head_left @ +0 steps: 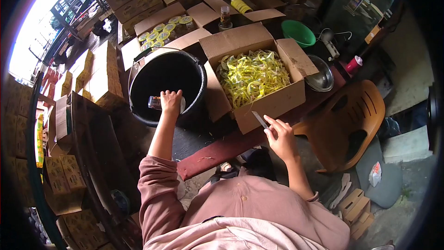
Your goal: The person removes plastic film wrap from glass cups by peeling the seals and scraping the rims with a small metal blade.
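My left hand [171, 102] reaches over the near side of a large black bucket [201, 88]. Its fingers are closed round a clear jar [155, 103] lying on its side, and the hand hides part of it. In my right hand [281, 140] is a thin flat knife [260, 119], its blade pointing up and left. That hand is in front of an open cardboard box [273, 108] full of crumpled yellow plastic strips [252, 76]. Between the knife and the box there seems to be a small gap.
Behind the bucket, an open carton holds several yellow-lidded jars [159, 32]. Another jar [225, 16] stands at the back. A green bowl [298, 33] and a metal bowl [320, 75] are right of the box. A brown plastic chair [344, 125] stands at right; stacked cartons [99, 74] line the left.
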Motion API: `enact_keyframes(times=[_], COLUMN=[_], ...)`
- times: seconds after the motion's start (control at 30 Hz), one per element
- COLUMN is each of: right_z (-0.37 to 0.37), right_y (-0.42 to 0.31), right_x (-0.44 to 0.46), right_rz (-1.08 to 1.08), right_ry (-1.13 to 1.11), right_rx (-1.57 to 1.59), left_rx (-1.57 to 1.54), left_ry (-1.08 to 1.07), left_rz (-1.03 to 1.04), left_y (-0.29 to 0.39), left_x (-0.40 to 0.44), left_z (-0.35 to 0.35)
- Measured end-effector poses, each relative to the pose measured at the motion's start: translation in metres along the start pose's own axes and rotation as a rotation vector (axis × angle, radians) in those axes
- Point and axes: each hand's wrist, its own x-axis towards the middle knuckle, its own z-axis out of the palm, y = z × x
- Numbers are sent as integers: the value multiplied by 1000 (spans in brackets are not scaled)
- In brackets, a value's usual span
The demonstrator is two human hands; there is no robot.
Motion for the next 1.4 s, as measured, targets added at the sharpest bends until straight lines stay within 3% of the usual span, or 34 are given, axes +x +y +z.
enact_keyframes(times=[0.63,0.87,1.07,1.2,1.33,1.4], right_z=[-7,-22,-21,-19,-22,-23], right_y=[10,16,22,24,24,23], right_x=[-15,-20,-28,-30,-30,-30], right_rz=[-1,38,61,34,45,53], right_ry=[-21,11,24,107,116,112], right_rx=[-8,-48,-44,-40,-52,-55], left_rx=[125,339,269,98,62,29], left_ry=[-66,148,49,-467,-201,-187], left_rz=[-32,-28,-12,76,33,-1], left_y=[-1,-45,-52,-42,-45,-45], left_x=[-1,15,12,17,16,17], left_z=[-6,-38,-42,-25,-46,-49])
